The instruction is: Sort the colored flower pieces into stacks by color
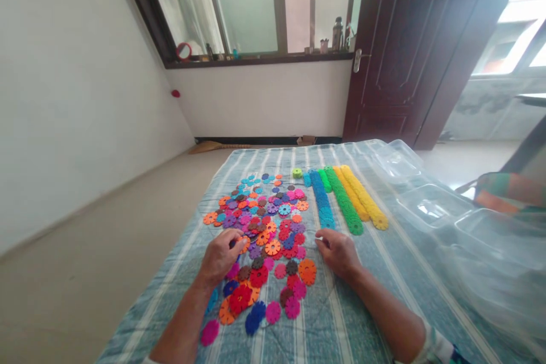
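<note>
Many notched plastic discs (272, 247) in red, orange, pink, purple, brown and blue lie loose and overlapping on a striped cloth. At the left edge of this spread, my left hand (222, 256) is closed, thumb and fingers together at an orange disc (244, 244). To the right of the spread, my right hand (339, 251) has its fingertips pinched together; whatever they may hold is too small to make out. Just beyond it ends a row of overlapping blue discs (321, 199). Beside that run a green row (343, 202) and yellow rows (364, 199).
A short bright-green row (324, 180) and a small lime stack (297, 173) lie at the far side. Clear plastic containers (430, 207) stand along the right side of the striped cloth (170, 307). Another person's arm (512, 187) shows at the right edge.
</note>
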Tool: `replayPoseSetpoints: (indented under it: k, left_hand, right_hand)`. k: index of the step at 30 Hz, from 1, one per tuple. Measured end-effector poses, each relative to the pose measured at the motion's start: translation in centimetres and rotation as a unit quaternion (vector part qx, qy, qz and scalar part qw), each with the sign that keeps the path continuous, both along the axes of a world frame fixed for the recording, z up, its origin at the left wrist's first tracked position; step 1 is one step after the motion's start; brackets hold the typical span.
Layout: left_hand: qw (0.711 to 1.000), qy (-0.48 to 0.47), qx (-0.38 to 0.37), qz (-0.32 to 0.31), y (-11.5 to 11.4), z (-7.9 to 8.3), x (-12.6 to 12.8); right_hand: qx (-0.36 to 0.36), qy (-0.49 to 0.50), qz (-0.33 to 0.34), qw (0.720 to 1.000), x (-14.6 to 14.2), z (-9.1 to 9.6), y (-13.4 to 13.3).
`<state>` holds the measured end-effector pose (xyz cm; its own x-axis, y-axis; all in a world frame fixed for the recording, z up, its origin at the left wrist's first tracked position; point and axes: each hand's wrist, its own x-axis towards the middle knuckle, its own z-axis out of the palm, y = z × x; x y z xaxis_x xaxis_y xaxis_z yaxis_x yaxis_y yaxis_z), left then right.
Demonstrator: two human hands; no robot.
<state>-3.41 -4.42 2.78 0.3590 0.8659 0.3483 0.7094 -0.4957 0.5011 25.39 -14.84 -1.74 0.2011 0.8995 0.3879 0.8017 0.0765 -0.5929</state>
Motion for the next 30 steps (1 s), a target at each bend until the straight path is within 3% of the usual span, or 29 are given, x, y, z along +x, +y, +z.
replayPoseSetpoints:
  k: [19,30]
  left_hand:
    - [1.000,-0.010,0.004,-0.004,0.27,-0.37,-0.12]
    - [0.999,-0.023,0.022,-0.001,0.41,-0.88,-0.03]
  right_hand:
    - [-0.006,-0.011,-0.015,1.000,-0.10,0.02,0.05]
    - [0.008,0.054,0.011,0.998,0.39,-0.59,-0.26]
